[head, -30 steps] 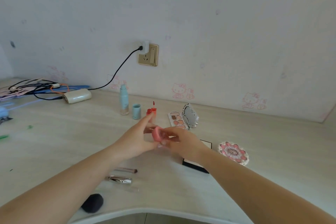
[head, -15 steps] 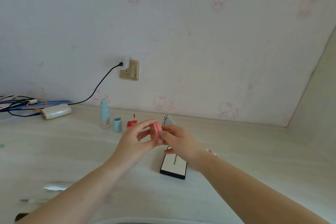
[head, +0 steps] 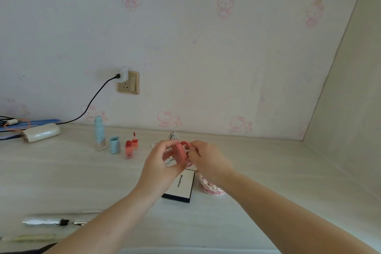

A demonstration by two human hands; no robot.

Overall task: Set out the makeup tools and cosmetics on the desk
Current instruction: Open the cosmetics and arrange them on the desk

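Both hands hold a small round pink compact (head: pixel 179 153) above the middle of the desk (head: pixel 61 175). My left hand (head: pixel 162 163) grips its lower half between fingers and thumb. My right hand (head: pixel 208 161) pinches its upper edge, and the lid looks slightly lifted. Under the hands lie a white box with black edges (head: pixel 181 186) and a round pink beaded case (head: pixel 212 188). Further back stand a pale blue bottle (head: pixel 99 133), its blue cap (head: pixel 114 145) and an opened red lip gloss (head: pixel 129 148). A mirror (head: pixel 172 135) is mostly hidden behind my hands.
A silver tube (head: pixel 41 221) and brushes lie near the front left edge. A white power pack (head: pixel 41 132) with cables sits at the far left, wired to a wall socket (head: pixel 127 82). A side wall closes the desk on the right.
The view has tilted up and the hands have risen a little with the compact. My right hand's fingers have shifted onto its upper edge, and the compact has turned more edge-on.
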